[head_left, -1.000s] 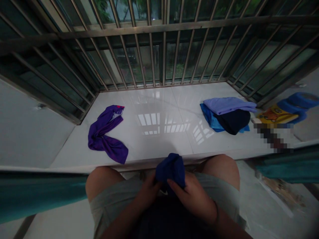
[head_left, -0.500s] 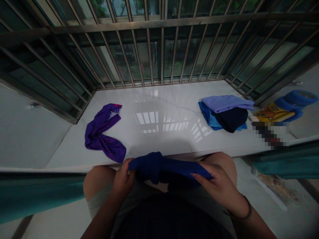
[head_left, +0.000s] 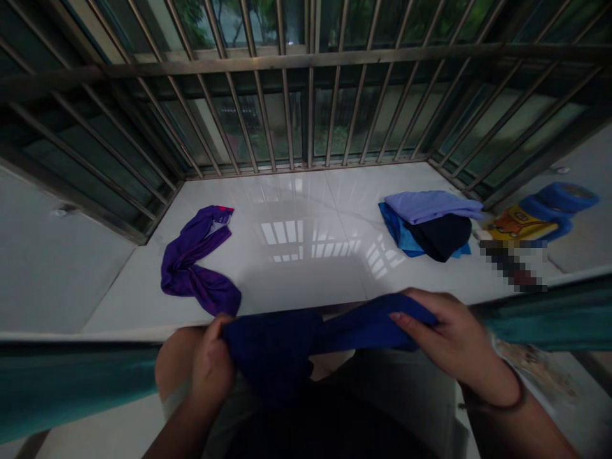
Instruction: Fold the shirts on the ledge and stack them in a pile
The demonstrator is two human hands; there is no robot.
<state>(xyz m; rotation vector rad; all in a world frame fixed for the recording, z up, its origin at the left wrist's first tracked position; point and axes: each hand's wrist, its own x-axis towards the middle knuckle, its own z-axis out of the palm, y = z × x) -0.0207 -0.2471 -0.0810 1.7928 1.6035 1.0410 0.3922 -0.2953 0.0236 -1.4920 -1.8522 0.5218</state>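
Observation:
A dark blue piece of clothing [head_left: 282, 344] stretches between my two hands, above my lap. My left hand [head_left: 213, 360] is closed on its left end. At the other end, my right hand [head_left: 449, 335] pinches the cloth between thumb and fingers. The garment's exact kind does not show; its lower part blends into my dark top. Just beyond my left hand, a crumpled purple garment [head_left: 194, 264] lies bent on the white ledge [head_left: 306, 274].
Folded clothes [head_left: 430, 213] in lilac, black and bright blue are piled on the ledge at right. Beside them lies a blue and yellow container [head_left: 545, 213], with a blurred-out item in front. Metal bars [head_left: 287, 60] close off the window behind. Teal curtains [head_left: 71, 382] hang below the ledge.
My hands have moved farther apart, the right one up and to the right. The blue cloth is now pulled out longer and hangs wider near my left hand.

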